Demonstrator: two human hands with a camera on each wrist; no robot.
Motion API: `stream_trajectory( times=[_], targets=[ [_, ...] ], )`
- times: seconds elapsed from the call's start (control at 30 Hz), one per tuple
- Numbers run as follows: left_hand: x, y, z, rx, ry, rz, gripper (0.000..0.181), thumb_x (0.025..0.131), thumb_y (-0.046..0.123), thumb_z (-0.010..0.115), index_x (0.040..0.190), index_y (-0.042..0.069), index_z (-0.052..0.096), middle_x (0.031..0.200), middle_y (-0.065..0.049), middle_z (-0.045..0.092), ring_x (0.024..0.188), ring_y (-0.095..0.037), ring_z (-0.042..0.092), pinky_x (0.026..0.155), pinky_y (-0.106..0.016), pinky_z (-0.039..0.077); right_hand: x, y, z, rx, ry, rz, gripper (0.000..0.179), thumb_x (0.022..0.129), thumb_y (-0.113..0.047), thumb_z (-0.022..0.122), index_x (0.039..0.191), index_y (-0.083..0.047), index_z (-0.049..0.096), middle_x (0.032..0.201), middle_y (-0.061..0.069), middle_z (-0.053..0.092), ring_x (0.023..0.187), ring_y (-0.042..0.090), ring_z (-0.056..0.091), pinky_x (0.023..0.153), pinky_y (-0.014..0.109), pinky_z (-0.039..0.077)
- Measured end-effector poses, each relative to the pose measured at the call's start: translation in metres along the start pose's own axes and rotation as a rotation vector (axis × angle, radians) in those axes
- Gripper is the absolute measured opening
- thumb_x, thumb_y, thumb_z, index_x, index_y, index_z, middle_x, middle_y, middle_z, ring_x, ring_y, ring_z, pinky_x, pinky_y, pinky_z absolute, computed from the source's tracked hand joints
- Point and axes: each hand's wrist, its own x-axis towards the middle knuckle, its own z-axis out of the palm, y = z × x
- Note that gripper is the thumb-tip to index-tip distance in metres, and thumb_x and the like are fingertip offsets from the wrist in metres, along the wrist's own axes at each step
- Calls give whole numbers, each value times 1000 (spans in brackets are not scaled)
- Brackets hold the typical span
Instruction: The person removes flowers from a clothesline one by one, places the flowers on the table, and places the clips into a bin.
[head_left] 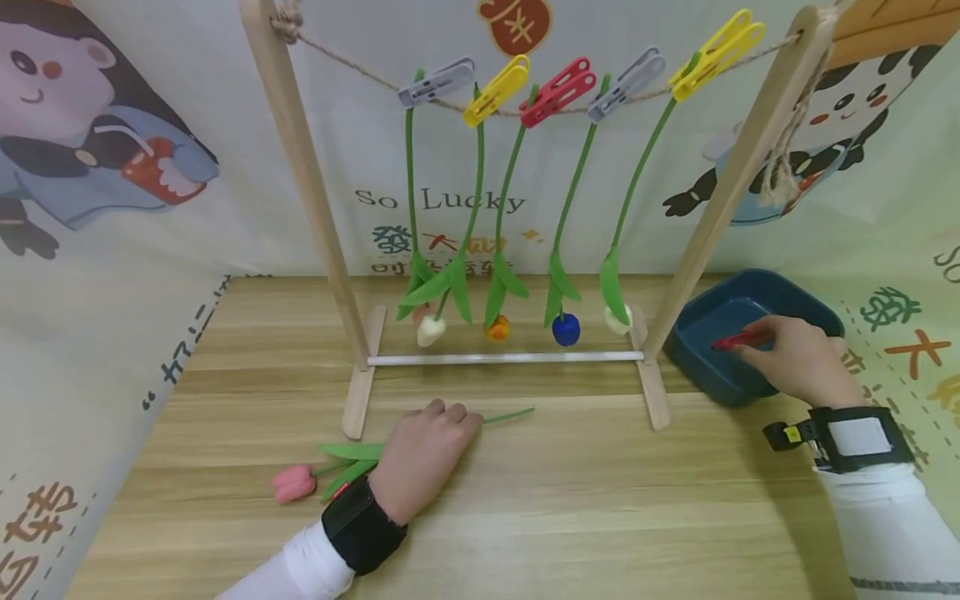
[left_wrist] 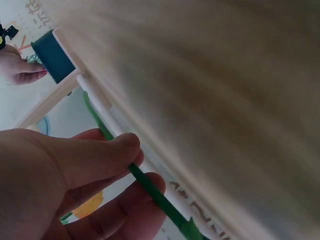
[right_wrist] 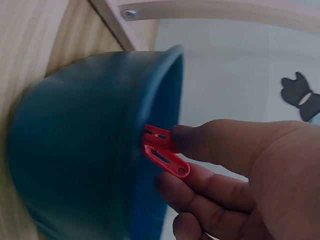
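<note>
A pink tulip (head_left: 294, 483) lies at the near left of the wooden rack (head_left: 300, 142), seen from my remote post, its long axis slanting across the tabletop (head_left: 570, 500) with the bloom to the left and the bare stem tip to the right. The left hand (head_left: 427, 450), the nearer to it, pinches the green stem between thumb and fingers, back of the hand upward, with the leaves showing on the bloom side of the grip; whether the bloom touches the wood I cannot tell. Well apart, beyond the rack's right post, the right hand (head_left: 806, 358) reaches leftward over the blue bin (head_left: 705, 379), thumb and fingers pinching a red clip (right_wrist: 162, 152) at the bin's mouth. From both hands, the rope (head_left: 345, 62) lies higher and toward the rack's far side, carrying five clipped tulips, heads down, above the white crossbar (head_left: 506, 358).
</note>
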Motion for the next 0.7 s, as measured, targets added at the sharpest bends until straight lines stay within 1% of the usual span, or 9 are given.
stream_trajectory(
  times=[0.03,0.17,0.27,0.43,0.57,0.7],
  targets=[
    [0,0,1,-2,-16,-2,22,84,-8,81,94,11,73,83,-3,69,69,-20,62,52,-33,55,2,2,1,1,-15,4,39,100,-23,73,121,9,70,114,30,73,99,55,64,72,58,32],
    [4,1,4,-10,-74,-19,19,87,-4,81,94,12,75,85,-3,71,70,-20,62,53,-34,55,7,8,7,15,-58,24,40,100,-22,73,123,10,69,113,29,74,102,56,63,71,56,32],
    [6,1,4,-20,-106,-34,18,88,-3,80,96,14,77,86,-2,72,71,-19,63,54,-35,56,9,10,11,26,-96,52,40,100,-21,72,124,11,67,114,29,73,106,57,62,73,57,31],
    [8,0,3,-44,-155,-52,19,89,-3,79,99,14,78,87,-4,70,73,-21,64,55,-36,57,12,15,16,7,-127,86,39,100,-20,70,123,12,67,114,29,72,105,52,62,76,60,29],
    [10,0,1,-51,-178,-62,20,89,-3,79,100,14,79,86,-5,68,74,-22,64,55,-37,57,15,18,19,-15,-158,92,39,99,-22,70,120,10,69,113,29,72,104,50,63,79,64,28],
    [9,1,1,-42,-183,-61,19,90,-2,79,100,14,79,86,-5,67,75,-22,64,54,-37,57,17,22,22,-30,-196,99,38,99,-25,70,117,8,71,114,28,72,104,50,64,82,69,27]
  ],
)
